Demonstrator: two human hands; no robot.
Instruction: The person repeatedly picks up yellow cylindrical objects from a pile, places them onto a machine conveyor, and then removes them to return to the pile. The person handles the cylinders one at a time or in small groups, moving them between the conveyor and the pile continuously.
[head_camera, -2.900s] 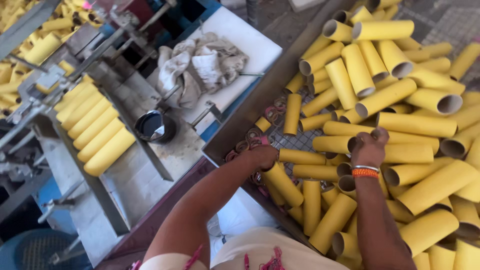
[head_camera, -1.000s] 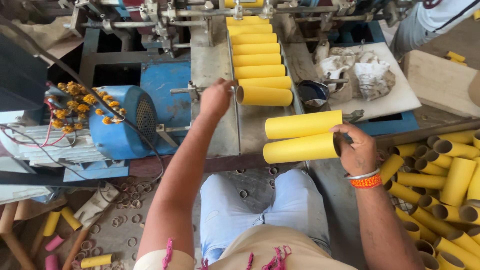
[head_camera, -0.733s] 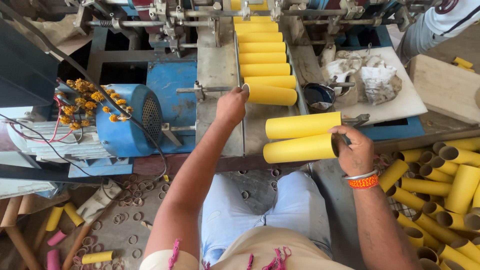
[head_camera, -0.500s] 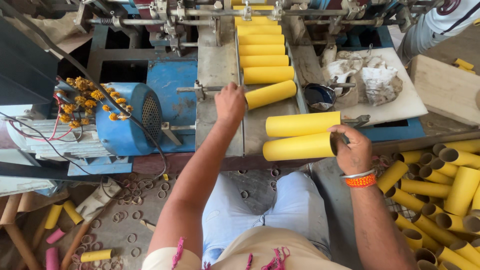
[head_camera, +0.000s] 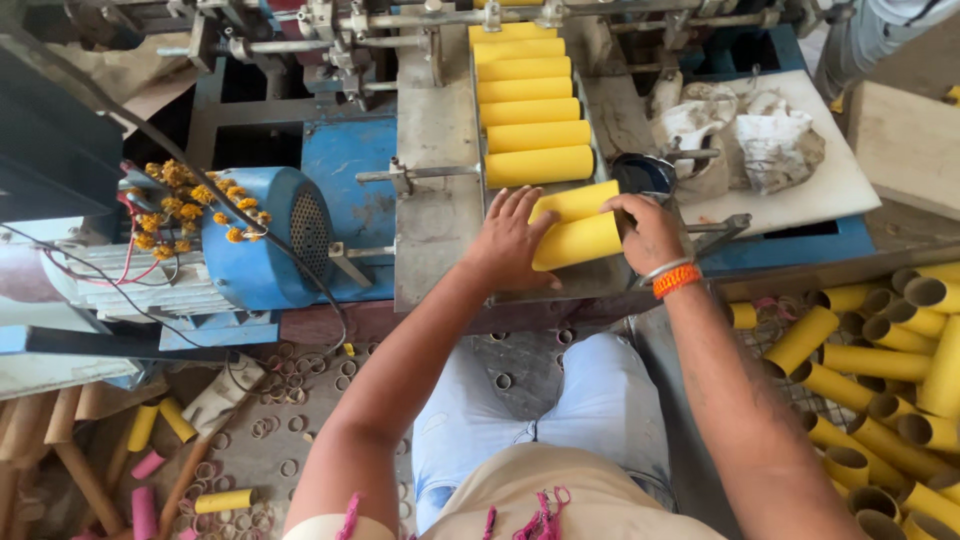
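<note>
On the grey metal feed tray (head_camera: 440, 215) of the blue-framed machine, I have both hands at the near end of a row of yellow cardboard tubes (head_camera: 535, 110) that lie side by side, running away from me. My left hand (head_camera: 515, 240) is spread flat, fingers fanned, pressing against the left ends of the two nearest yellow tubes (head_camera: 580, 228); my right hand (head_camera: 650, 232), with an orange band at the wrist, is curled around their right ends, so the pair is clamped between my palms. These two tubes sit slightly askew, just touching the last tube of the tidy row, one half riding on the other. I judge the step in hand to be seating this pair into the tray behind the others. The next move, I think, calls for squaring them parallel to the row and letting them drop flat before either hand lets go. To my right a heap of loose yellow tubes (head_camera: 880, 370) lies on the floor, and a blue electric motor with orange flowers (head_camera: 255, 235) stands to the left, well apart.
</note>
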